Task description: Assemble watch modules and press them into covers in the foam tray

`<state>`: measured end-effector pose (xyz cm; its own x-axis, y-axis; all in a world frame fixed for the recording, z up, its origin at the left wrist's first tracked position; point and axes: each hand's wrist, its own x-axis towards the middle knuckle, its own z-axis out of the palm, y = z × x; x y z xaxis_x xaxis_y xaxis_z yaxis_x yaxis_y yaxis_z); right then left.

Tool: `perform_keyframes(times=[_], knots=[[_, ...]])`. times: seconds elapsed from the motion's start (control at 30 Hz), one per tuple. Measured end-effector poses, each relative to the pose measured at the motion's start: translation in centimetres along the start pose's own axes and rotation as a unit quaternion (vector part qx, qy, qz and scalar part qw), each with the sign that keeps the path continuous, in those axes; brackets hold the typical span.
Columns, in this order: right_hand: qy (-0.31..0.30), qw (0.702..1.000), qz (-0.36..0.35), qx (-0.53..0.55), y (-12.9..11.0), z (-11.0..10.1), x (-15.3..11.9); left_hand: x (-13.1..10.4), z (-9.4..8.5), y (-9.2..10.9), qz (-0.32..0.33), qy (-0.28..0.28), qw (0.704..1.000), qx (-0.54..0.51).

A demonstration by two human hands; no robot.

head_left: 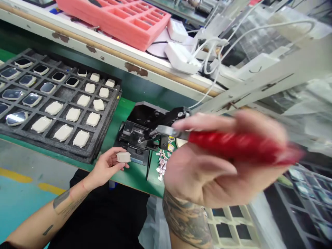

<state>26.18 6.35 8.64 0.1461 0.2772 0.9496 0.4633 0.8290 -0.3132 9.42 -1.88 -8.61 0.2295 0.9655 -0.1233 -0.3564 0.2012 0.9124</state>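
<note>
In my left hand (pixel 107 164) is a small white watch case (pixel 123 157), pinched between thumb and fingers at the front edge of a black clamping fixture (pixel 145 119). Large and blurred by motion, my right hand (pixel 204 169) is wrapped round a red lever handle (pixel 233 147). A metal rod joins this handle to the fixture. Left of the fixture lies a dark grey foam tray (pixel 89 135); its cells hold several white watch cases (pixel 63 132), some showing dark screens (pixel 32 99).
Small paper-like scraps (pixel 162 166) lie on the green bench (pixel 140 178) beside the fixture. Behind, a shelf (pixel 103 57) carries a pink foam tray (pixel 116 24), white power adapters (pixel 181 57) and cables. A cream divided tray (pixel 233 224) stands low at the right.
</note>
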Motion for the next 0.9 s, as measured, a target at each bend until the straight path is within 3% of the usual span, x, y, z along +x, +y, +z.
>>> perform_keyframes(times=[0.07,0.13,0.2,0.23,0.3,0.4,0.47,0.57,0.7,0.8,0.9], knots=[[0.063,0.996,0.001,-0.061,-0.7,-0.6,-1.4,-0.3,-0.1,-0.1,-0.018,0.015,1.000,-0.001],[0.097,0.989,-0.022,-0.107,-1.4,-2.2,-4.9,-0.8,-0.4,0.1,-0.023,0.031,0.999,0.013],[-0.084,0.989,0.077,-0.089,-1.9,-4.1,-9.6,-1.4,-0.9,0.5,-0.006,0.031,0.998,0.062],[-0.184,0.972,0.121,-0.087,-1.9,-4.8,-11.9,-1.7,-1.2,0.7,0.010,0.026,0.995,0.098],[-0.326,0.922,0.137,-0.156,-1.1,-5.4,-15.8,-1.9,-1.5,1.1,0.045,0.010,0.982,0.184],[-0.448,0.851,0.143,-0.235,1.2,-4.3,-18.3,-1.6,-1.5,1.5,0.107,-0.010,0.948,0.299],[-0.481,0.827,0.167,-0.239,2.5,-3.3,-18.3,-1.3,-1.3,1.6,0.144,-0.015,0.926,0.349],[-0.455,0.833,0.232,-0.210,2.7,-2.9,-17.8,-1.1,-1.1,1.6,0.187,0.005,0.890,0.416],[-0.342,0.869,0.318,-0.163,-0.2,-5.1,-18.2,-0.2,-0.6,1.6,0.215,0.047,0.812,0.540],[-0.288,0.882,0.338,-0.155,-2.4,-7.1,-18.6,1.9,0.6,1.5,0.191,0.022,0.753,0.630],[-0.279,0.888,0.328,-0.163,-2.9,-8.8,-18.6,4.4,2.1,1.7,0.132,-0.018,0.716,0.685]])
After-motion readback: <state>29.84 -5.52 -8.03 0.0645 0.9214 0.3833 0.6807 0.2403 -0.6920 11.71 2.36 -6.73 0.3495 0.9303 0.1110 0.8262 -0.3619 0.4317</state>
